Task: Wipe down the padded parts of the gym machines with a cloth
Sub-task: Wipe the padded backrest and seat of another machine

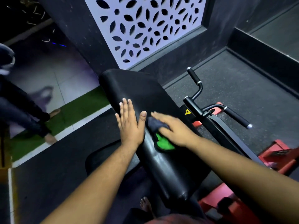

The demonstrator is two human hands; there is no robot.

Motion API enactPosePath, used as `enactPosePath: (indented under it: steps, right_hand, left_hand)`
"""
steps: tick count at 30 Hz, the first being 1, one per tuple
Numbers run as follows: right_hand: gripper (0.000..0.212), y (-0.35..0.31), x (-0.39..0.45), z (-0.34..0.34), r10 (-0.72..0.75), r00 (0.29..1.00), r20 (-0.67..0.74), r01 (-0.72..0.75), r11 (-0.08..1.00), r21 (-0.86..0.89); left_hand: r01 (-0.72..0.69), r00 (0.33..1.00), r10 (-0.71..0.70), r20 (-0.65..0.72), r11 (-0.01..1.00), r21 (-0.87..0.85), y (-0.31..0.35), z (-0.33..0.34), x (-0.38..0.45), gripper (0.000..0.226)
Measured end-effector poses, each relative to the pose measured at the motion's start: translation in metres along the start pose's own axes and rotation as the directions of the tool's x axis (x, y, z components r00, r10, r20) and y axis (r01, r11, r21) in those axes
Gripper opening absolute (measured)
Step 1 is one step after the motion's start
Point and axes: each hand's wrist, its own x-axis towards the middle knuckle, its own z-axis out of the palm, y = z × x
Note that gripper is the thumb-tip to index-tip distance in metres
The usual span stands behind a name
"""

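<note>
- Step in hand: wiping the long black padded bench (145,94) of a gym machine; judged mid-stroke, since the right hand is blurred.
- Left hand (130,122): flat on the pad, fingers straight and together, holding nothing. It appears to steady the pad.
- Right hand (173,128): fingers extended, pressing the cloth (157,125) onto the pad surface.
- Cloth: dark, bunched, lying under the right fingers about midway along the pad, just beside the left thumb. A green patch (164,143) shows below the right palm; whether it belongs to the cloth cannot be told.
- Next move, as a judgement: carry the cloth toward the far rounded end of the pad, keeping even downward pressure and shifting the left hand out of the path.
- Nearby: black handle bars (237,117) stand to the right, apart from both hands.
</note>
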Motion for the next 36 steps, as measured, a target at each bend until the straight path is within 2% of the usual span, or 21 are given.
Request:
enactPosePath:
  steps: [2, 3, 5, 7, 10, 12, 14, 16, 18, 19, 20, 22, 24, 26, 28, 30, 33, 35, 36]
  right_hand:
    - [0.064, -0.008, 0.045, 0.007, 0.111, 0.986, -0.124, -0.104, 0.993, 0.059]
    - [0.065, -0.012, 0.065, 0.013, 0.173, 0.974, -0.147, -0.166, 0.984, 0.059]
    - [0.059, -0.017, 0.080, 0.018, 0.202, 0.969, -0.145, -0.206, 0.978, -0.016]
    - [0.055, -0.019, 0.055, 0.017, 0.159, 0.980, -0.123, -0.168, 0.983, -0.071]
    - [0.070, -0.021, -0.022, 0.016, 0.061, 0.995, -0.079, -0.066, 0.996, -0.053]
    - [0.071, -0.018, -0.076, 0.023, 0.099, 0.994, -0.056, -0.102, 0.993, -0.052]
    - [0.067, 0.001, -0.115, 0.026, 0.225, 0.972, -0.061, -0.228, 0.973, -0.047]
    - [0.063, 0.026, -0.136, 0.019, 0.433, 0.889, -0.149, -0.453, 0.879, -0.147]
    - [0.058, 0.037, -0.132, 0.010, 0.629, 0.745, -0.224, -0.664, 0.730, -0.162]
    - [0.053, 0.037, -0.125, 0.012, 0.675, 0.692, -0.256, -0.716, 0.687, -0.123]
    - [0.048, 0.032, -0.114, 0.015, 0.690, 0.673, -0.268, -0.733, 0.671, -0.112]
    - [0.045, 0.008, -0.097, 0.025, 0.668, 0.689, -0.282, -0.717, 0.686, -0.127]
    - [0.053, -0.025, -0.097, 0.036, 0.587, 0.765, -0.265, -0.634, 0.758, -0.152]
    - [0.067, -0.046, -0.109, 0.052, 0.446, 0.864, -0.232, -0.492, 0.846, -0.204]
    - [0.077, -0.045, -0.114, 0.057, 0.379, 0.897, -0.230, -0.428, 0.873, -0.232]
    - [0.079, -0.012, -0.112, 0.052, 0.454, 0.853, -0.257, -0.497, 0.857, -0.138]
    - [0.073, 0.054, -0.100, 0.029, 0.636, 0.719, -0.280, -0.677, 0.732, -0.074]
    - [0.064, 0.074, -0.087, 0.020, 0.734, 0.626, -0.264, -0.768, 0.638, -0.048]
    - [0.063, 0.080, -0.080, 0.019, 0.744, 0.613, -0.264, -0.779, 0.626, -0.043]
  left_hand:
    - [-0.004, 1.000, 0.004, -0.002, 1.000, -0.010, -0.001, 0.000, 0.003, 0.108]
    - [-0.001, 1.000, 0.000, -0.004, 1.000, -0.028, -0.003, 0.000, 0.003, 0.109]
    - [-0.008, 1.000, 0.007, -0.012, 0.999, -0.054, -0.002, -0.001, 0.000, 0.111]
    - [-0.051, 0.999, 0.052, 0.016, 0.998, -0.042, -0.004, -0.003, -0.005, 0.109]
    - [-0.179, 0.983, 0.178, 0.051, 0.984, 0.015, -0.005, -0.005, -0.012, 0.102]
    - [-0.281, 0.956, 0.273, 0.103, 0.957, 0.069, -0.002, -0.004, -0.022, 0.099]
    - [-0.345, 0.931, 0.324, 0.169, 0.931, 0.120, 0.005, -0.002, -0.037, 0.100]
    - [-0.387, 0.910, 0.349, 0.222, 0.909, 0.154, 0.011, -0.001, -0.051, 0.102]
    - [-0.402, 0.898, 0.350, 0.268, 0.899, 0.175, 0.013, -0.001, -0.055, 0.104]
    - [-0.410, 0.891, 0.349, 0.292, 0.893, 0.186, 0.013, -0.001, -0.057, 0.106]
    - [-0.414, 0.887, 0.343, 0.309, 0.887, 0.203, 0.012, -0.002, -0.057, 0.108]
    - [-0.447, 0.871, 0.361, 0.334, 0.863, 0.234, 0.010, -0.003, -0.059, 0.111]
    - [-0.474, 0.859, 0.385, 0.338, 0.848, 0.237, 0.008, -0.004, -0.062, 0.111]
    - [-0.486, 0.853, 0.396, 0.339, 0.840, 0.242, 0.007, -0.003, -0.061, 0.109]
    - [-0.502, 0.847, 0.409, 0.340, 0.825, 0.259, 0.009, -0.004, -0.057, 0.105]
    - [-0.510, 0.842, 0.408, 0.353, 0.814, 0.279, 0.010, -0.004, -0.056, 0.104]
    - [-0.515, 0.838, 0.386, 0.387, 0.794, 0.322, 0.013, -0.007, -0.054, 0.101]
    - [-0.512, 0.838, 0.369, 0.402, 0.787, 0.345, 0.014, -0.007, -0.053, 0.098]
    - [-0.516, 0.834, 0.365, 0.415, 0.782, 0.351, 0.015, -0.007, -0.053, 0.098]
